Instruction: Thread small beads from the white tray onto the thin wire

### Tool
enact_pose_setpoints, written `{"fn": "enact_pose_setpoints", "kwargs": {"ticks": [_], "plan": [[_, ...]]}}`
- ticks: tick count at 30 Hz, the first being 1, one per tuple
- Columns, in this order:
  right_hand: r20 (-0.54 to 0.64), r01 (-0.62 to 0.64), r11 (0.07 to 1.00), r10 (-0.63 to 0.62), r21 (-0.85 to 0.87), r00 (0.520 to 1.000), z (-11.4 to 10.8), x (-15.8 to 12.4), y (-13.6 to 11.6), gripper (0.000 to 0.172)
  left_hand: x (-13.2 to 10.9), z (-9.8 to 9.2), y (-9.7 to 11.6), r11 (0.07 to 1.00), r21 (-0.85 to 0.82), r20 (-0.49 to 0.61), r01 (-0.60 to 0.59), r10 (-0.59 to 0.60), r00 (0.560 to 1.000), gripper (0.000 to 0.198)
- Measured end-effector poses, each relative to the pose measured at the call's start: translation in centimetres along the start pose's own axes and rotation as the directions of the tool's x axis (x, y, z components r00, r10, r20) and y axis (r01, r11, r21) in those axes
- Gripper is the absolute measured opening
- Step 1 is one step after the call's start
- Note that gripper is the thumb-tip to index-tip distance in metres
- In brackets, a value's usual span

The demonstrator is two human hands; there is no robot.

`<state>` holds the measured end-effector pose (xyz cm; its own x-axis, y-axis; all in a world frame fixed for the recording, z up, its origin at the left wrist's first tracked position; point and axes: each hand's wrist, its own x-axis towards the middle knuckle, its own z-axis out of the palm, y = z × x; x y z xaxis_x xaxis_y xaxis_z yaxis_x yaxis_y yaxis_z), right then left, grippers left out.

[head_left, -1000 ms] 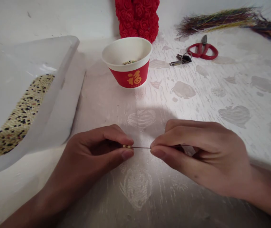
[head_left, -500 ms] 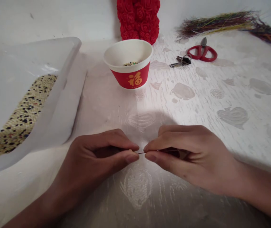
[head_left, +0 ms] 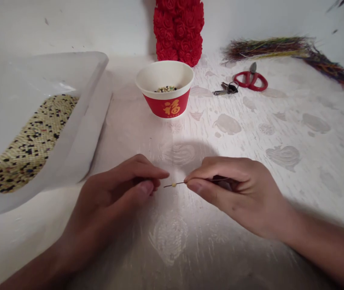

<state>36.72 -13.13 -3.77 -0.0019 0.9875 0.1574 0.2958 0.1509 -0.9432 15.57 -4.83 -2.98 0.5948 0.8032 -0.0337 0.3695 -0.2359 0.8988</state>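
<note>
Head view. The right hand [head_left: 235, 189] has thumb and forefinger closed, gripping a thin dark strand [head_left: 168, 186] that carries a small pale bead [head_left: 174, 185], held above the white table [head_left: 295, 193]. The left hand [head_left: 114, 197], fingers loosely curled and empty, lies just beside the strand's tip. Beyond stands a white-and-red paper cup [head_left: 165, 106] containing mixed seeds [head_left: 165, 89]. To the left lies a clear plastic tray [head_left: 39, 68] bearing a woven beaded panel [head_left: 29, 145].

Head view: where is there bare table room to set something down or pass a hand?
Most room is on the white patterned tablecloth right of the red paper cup, below the red-handled scissors and beyond the right hand. A narrower strip runs between the cup and the left hand. It is crowded at the back, around the keys.
</note>
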Motion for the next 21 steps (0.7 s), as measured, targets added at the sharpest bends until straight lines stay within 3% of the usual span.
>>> {"fn": "enact_pose_setpoints", "kwargs": {"ticks": [3,6,15,17,21], "plan": [[-0.012,0.013,1.0,-0.013,0.017,1.0,0.1,0.0,0.0,0.011,0.0,0.6,0.2,0.999,-0.014,0.025,-0.033,0.034,0.999,0.01],[0.0,0.047,0.999,-0.047,0.005,0.999,0.1,0.1,0.2,0.011,0.0,0.9,0.3,1.0,-0.006,0.057,-0.025,0.025,0.998,0.016],[-0.028,0.24,0.944,-0.253,-0.228,0.967,-0.4,0.4,0.7,0.007,-0.1,0.5,0.1,0.999,0.029,0.13,-0.015,0.011,0.991,0.025],[0.008,0.325,0.884,-0.342,-0.336,0.94,-0.5,0.4,0.5,0.013,-0.1,0.5,0.0,0.999,0.011,0.138,-0.051,0.049,0.989,0.025],[0.263,0.51,0.674,-0.441,-0.534,0.858,-0.3,0.5,-0.3,0.017,-0.1,0.5,-0.2,0.993,-0.049,0.155,-0.108,0.114,0.981,0.024]]}}
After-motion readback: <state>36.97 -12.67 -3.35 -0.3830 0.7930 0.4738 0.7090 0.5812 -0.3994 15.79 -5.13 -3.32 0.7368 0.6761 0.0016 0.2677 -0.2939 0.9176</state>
